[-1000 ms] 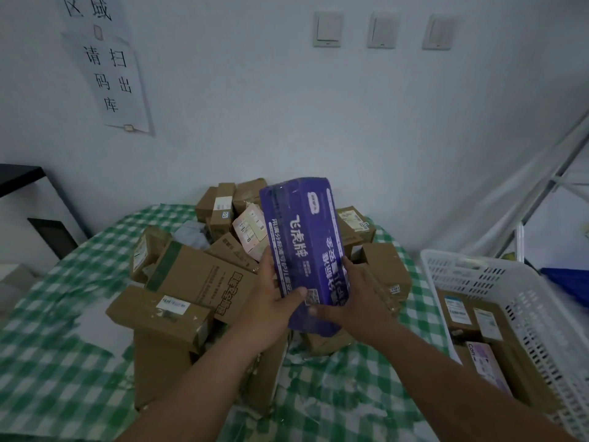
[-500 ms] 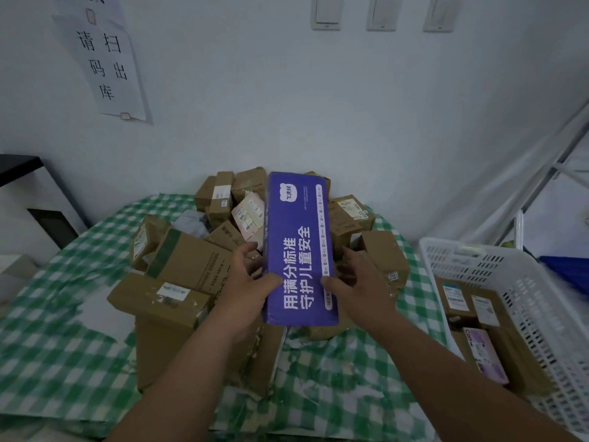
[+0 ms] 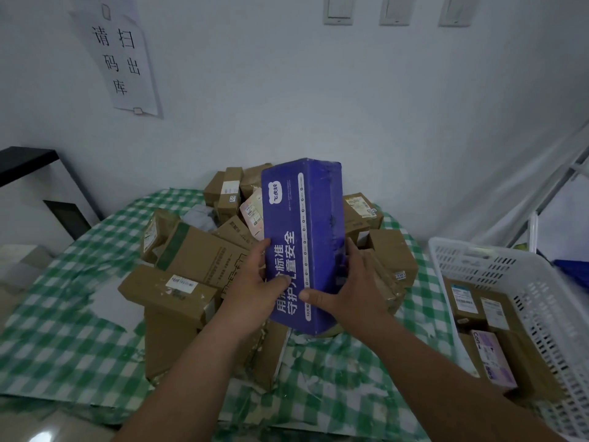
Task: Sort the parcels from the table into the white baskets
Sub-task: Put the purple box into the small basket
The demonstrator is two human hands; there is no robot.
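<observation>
Parcels (image 3: 204, 266) of brown cardboard lie heaped on a desk (image 3: 63, 339) covered in green-and-white check cloth, as a person lifts one long blue box (image 3: 302, 237) upright above the pile, white Chinese lettering running down its face. The left hand (image 3: 255, 288) grips the box's lower left edge, thumb curled across the printed front and fingers wrapped behind; the right hand (image 3: 353, 291) clasps the lower right side, thumb pressed onto the front near the bottom and fingers curved along the box's side. The box stands nearly vertical, tilted slightly, held clear of the heap. At the right edge of the desk sits a white basket (image 3: 497, 266) with slotted plastic walls; inside it lie several brown cartons (image 3: 468, 301) bearing white shipping labels, packed side by side, with a pale lilac box (image 3: 492, 358) resting toward the near end. On the wall behind hangs a paper notice (image 3: 124, 59) with black Chinese characters, and three white switches (image 3: 393, 9) line the upper edge. A dark-topped white cabinet (image 3: 28, 193) stands at far left.
</observation>
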